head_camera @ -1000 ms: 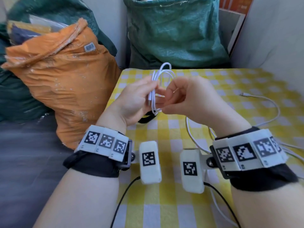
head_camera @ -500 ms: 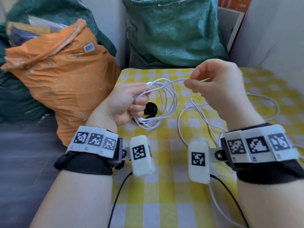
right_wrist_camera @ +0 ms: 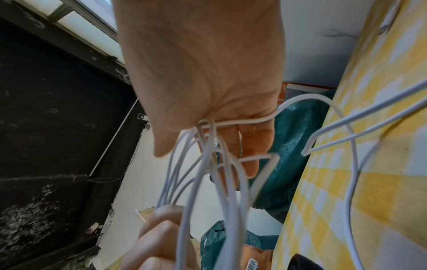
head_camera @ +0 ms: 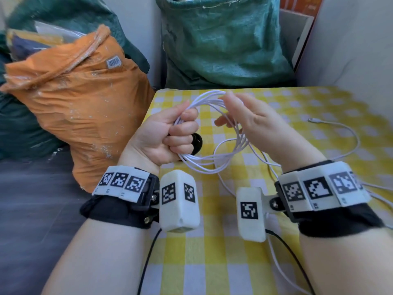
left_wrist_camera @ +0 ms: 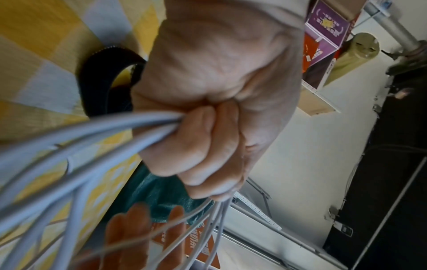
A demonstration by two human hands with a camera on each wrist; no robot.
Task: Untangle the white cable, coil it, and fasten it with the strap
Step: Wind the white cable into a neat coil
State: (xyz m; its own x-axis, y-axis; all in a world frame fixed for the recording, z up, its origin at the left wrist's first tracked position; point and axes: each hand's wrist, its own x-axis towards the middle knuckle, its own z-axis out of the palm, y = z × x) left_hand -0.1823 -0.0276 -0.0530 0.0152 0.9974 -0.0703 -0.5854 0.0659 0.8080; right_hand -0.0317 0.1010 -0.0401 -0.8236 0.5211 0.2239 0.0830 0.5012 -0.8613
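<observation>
My left hand [head_camera: 170, 135] is a fist round one side of the coiled white cable [head_camera: 212, 165], held above the table. Its grip shows close up in the left wrist view, where the left hand [left_wrist_camera: 219, 91] clamps several strands of the cable [left_wrist_camera: 92, 131]. My right hand [head_camera: 244, 118] has straight fingers reaching into the coil's far side, with strands lying across its palm [right_wrist_camera: 196, 73]. The black strap [head_camera: 197, 143] lies on the cloth, partly hidden behind my left fist, and also shows as the strap [left_wrist_camera: 104, 82] under that hand. The cable's loose tail [head_camera: 353, 143] trails right, ending in a connector [head_camera: 314, 119].
The table [head_camera: 212, 262] has a yellow checked cloth. An orange sack [head_camera: 74, 103] stands at its left edge and a green sack [head_camera: 223, 43] behind its far edge. A pale wall [head_camera: 350, 50] rises on the right. Black wrist-camera leads [head_camera: 148, 252] hang near me.
My right hand came down and left from its raised position, released its pinch on the strand and now lies with straight fingers in the coil. The left fist kept its hold.
</observation>
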